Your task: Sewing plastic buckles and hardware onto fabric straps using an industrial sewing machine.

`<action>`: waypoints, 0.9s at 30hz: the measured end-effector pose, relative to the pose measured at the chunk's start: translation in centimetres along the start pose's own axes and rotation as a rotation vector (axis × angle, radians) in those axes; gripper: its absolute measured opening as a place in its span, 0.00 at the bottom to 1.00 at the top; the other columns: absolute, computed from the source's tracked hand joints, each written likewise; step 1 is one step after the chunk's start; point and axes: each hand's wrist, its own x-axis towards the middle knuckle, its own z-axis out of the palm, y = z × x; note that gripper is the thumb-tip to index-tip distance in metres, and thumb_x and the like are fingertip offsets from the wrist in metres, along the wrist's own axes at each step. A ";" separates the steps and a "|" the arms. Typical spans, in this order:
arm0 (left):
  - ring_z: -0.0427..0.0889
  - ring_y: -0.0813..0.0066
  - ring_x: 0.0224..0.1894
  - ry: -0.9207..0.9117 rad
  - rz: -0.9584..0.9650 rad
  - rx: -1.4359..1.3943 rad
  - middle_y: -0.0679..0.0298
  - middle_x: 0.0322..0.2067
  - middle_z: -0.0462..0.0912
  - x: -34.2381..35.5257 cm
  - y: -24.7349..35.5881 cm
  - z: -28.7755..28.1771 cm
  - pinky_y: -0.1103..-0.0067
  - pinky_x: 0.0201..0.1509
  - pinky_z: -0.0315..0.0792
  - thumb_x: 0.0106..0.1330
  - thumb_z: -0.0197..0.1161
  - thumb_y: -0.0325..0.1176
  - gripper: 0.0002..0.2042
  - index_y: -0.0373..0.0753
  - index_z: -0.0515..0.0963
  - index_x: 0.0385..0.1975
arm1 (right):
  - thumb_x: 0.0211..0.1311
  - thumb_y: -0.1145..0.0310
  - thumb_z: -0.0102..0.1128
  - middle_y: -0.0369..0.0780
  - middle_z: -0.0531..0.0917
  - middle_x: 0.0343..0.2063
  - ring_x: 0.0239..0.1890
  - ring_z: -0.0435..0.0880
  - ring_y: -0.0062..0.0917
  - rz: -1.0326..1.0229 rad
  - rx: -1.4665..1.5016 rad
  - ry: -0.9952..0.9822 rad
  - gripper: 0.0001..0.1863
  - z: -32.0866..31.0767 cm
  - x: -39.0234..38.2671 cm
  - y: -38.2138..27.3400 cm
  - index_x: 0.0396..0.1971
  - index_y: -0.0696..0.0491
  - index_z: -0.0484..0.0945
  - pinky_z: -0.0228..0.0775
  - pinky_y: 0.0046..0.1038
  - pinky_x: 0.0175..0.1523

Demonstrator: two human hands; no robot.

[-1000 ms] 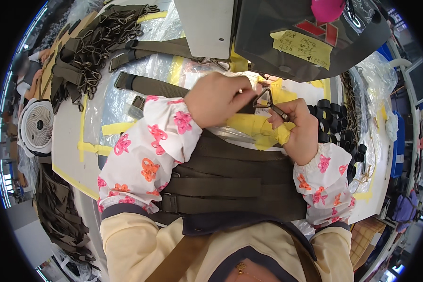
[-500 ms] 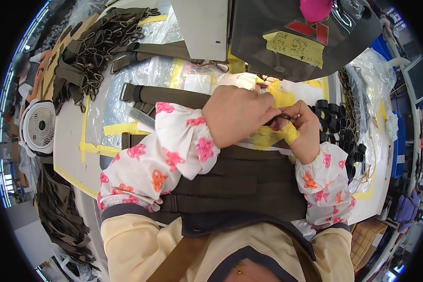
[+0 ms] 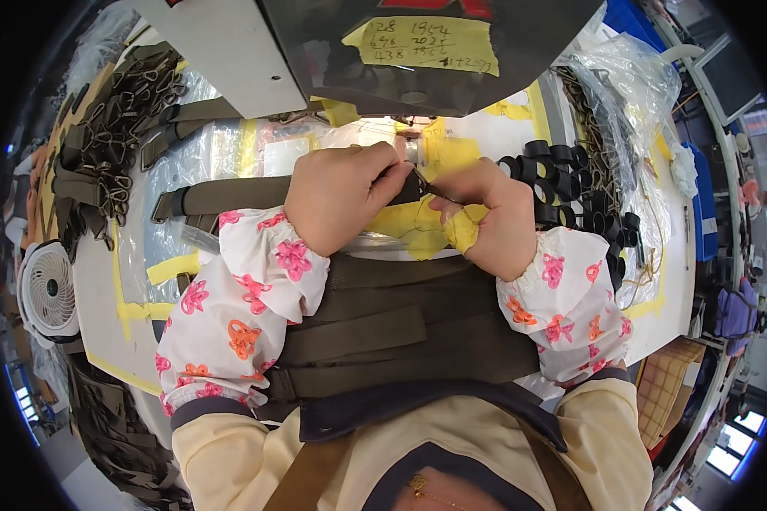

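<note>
My left hand [image 3: 341, 196] is closed, thumb and forefinger pinching a small dark metal hook with strap [image 3: 422, 183] just below the lit work area of a grey machine [image 3: 469, 68]. My right hand [image 3: 494, 217], yellow tape around its thumb, grips the same piece from the right; its fingertips are partly blurred. An olive webbing strap [image 3: 226, 196] with a buckle lies left of my left hand. Wide olive straps [image 3: 358, 332] lie below both hands. Yellow tape [image 3: 392, 219] covers the surface between them.
Piled straps with hooks [image 3: 98, 145] lie upper left, a white fan [image 3: 47, 294] at far left. Black loops [image 3: 550, 166], hanging hardware [image 3: 575, 102] and plastic sheeting [image 3: 631, 77] are at right, a blue bin [image 3: 705, 204] beyond. A person [image 3: 25, 183] shows at the far left edge.
The view has shifted, moving the machine leftward in the picture. Both hands appear further left and closer together on the hook, which was raised and clearly visible a second ago.
</note>
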 end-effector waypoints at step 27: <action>0.77 0.66 0.17 0.121 0.061 -0.052 0.61 0.15 0.76 -0.5 0.9 1.3 0.76 0.19 0.67 0.56 0.60 0.29 0.06 0.41 0.74 0.33 | 0.53 0.83 0.54 0.40 0.75 0.24 0.25 0.80 0.22 0.269 0.470 -0.120 0.09 1.3 0.7 -0.4 0.31 0.59 0.64 0.71 0.21 0.29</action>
